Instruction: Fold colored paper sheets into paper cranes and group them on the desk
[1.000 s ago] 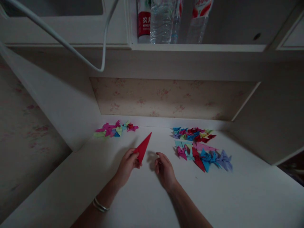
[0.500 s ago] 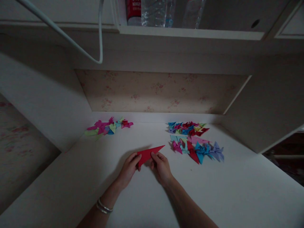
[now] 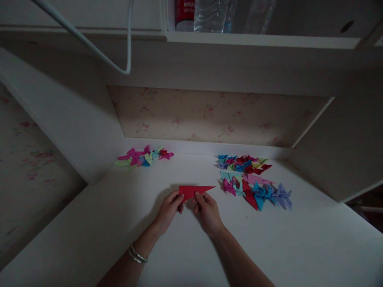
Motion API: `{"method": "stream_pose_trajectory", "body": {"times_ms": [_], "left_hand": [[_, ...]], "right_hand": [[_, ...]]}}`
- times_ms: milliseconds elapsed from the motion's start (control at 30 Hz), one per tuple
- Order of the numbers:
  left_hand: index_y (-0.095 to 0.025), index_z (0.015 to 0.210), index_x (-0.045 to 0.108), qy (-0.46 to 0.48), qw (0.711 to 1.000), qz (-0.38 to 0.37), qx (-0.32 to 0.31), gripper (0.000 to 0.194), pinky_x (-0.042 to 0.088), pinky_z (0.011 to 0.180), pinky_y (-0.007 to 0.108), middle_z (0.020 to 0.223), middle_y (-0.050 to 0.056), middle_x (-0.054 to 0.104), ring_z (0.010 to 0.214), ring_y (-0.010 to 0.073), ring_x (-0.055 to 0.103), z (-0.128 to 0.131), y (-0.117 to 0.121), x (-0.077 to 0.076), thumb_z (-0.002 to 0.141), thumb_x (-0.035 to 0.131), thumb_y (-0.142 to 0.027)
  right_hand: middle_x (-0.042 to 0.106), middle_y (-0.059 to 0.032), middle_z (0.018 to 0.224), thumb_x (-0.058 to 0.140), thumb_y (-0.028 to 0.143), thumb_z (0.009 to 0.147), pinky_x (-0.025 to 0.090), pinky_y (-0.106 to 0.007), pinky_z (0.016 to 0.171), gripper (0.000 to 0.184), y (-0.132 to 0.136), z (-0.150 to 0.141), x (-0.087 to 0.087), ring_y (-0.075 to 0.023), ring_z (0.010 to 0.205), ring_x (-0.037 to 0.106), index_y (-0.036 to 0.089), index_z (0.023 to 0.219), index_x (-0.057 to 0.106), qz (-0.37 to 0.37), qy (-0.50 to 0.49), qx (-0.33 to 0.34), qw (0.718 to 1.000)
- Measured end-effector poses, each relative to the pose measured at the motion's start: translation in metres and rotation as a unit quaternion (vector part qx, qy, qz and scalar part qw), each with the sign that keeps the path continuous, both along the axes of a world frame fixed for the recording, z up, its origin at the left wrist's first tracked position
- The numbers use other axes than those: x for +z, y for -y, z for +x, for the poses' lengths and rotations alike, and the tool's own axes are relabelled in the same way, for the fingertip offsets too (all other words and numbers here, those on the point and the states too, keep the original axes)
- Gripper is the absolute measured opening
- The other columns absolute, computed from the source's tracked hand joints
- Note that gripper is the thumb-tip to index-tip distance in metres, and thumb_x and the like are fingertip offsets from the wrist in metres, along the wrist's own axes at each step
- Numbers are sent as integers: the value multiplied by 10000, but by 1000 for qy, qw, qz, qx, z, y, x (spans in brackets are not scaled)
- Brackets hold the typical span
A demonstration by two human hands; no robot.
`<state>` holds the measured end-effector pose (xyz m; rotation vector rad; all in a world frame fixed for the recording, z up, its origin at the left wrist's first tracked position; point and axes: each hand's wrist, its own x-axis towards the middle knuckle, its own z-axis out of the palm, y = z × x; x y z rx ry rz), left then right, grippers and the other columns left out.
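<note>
A folded piece of red paper (image 3: 191, 191), long and tapering to a point on the right, is held between both hands above the white tabletop (image 3: 185, 247). My left hand (image 3: 170, 208) pinches its wide left end, thumb on top. My right hand (image 3: 208, 210) pinches the lower edge near the middle with thumb and fingers. The fingers behind the paper are partly hidden. Beyond my right hand lies a group of folded paper pieces (image 3: 261, 193) in blue, purple, red, pink and mint.
Behind that group sits another row of colourful folded papers (image 3: 243, 162). A further cluster (image 3: 137, 157) lies at the back left. Overhead, a shelf (image 3: 257, 39) holds clear plastic bottles (image 3: 209, 16) and a red-labelled container (image 3: 184, 12). A white cable (image 3: 89, 46) hangs at upper left.
The red paper has turned so its upper edge lies nearly level instead of slanting up to the right. Both hands keep their pinch. The whole view has shifted slightly.
</note>
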<state>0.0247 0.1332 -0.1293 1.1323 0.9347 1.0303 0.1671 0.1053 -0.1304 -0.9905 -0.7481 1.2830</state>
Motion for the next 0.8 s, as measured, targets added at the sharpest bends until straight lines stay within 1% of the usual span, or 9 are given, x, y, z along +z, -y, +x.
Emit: {"method": "stream_pose_trajectory", "body": {"times_ms": [100, 200, 333, 600, 800], "left_hand": [[-156, 772, 576, -8, 1000, 1, 7, 254, 300, 440, 193, 558, -44, 520, 459, 75, 417, 0, 1, 4, 794, 592, -408], [-159, 764, 573, -8, 1000, 1, 11, 257, 303, 444, 194, 560, -46, 519, 461, 75, 419, -1, 2, 5, 789, 594, -414], [-160, 747, 565, -3, 1000, 1, 13, 266, 301, 442, 194, 547, -50, 506, 457, 76, 414, -1, 1, 4, 780, 601, -422], [-158, 735, 558, -8, 1000, 1, 13, 267, 291, 431, 189, 543, -46, 503, 447, 71, 407, -1, 1, 5, 780, 603, -418], [-154, 731, 560, -10, 1000, 19, 13, 269, 291, 430, 191, 556, -43, 504, 453, 71, 415, -2, 1, 4, 788, 597, -414]], "right_hand": [[616, 17, 608, 719, 483, 711, 282, -207, 409, 349, 1, -1, 3, -52, 393, 427, 155, 672, 605, -7, 7, -6, 1000], [595, 24, 570, 732, 508, 679, 265, -209, 398, 378, 1, -2, 5, -53, 385, 404, 155, 659, 597, -14, 21, -13, 1000], [591, 24, 590, 726, 496, 692, 251, -201, 393, 369, 1, -2, 5, -45, 395, 394, 152, 678, 593, -12, 33, -17, 999], [599, 25, 613, 713, 473, 717, 220, -205, 380, 338, 1, -1, 1, -40, 390, 372, 156, 723, 595, -9, 44, -17, 999], [562, 45, 559, 708, 467, 722, 232, -208, 398, 333, 2, -2, 6, -47, 398, 362, 162, 683, 581, -4, 41, -16, 999]]}}
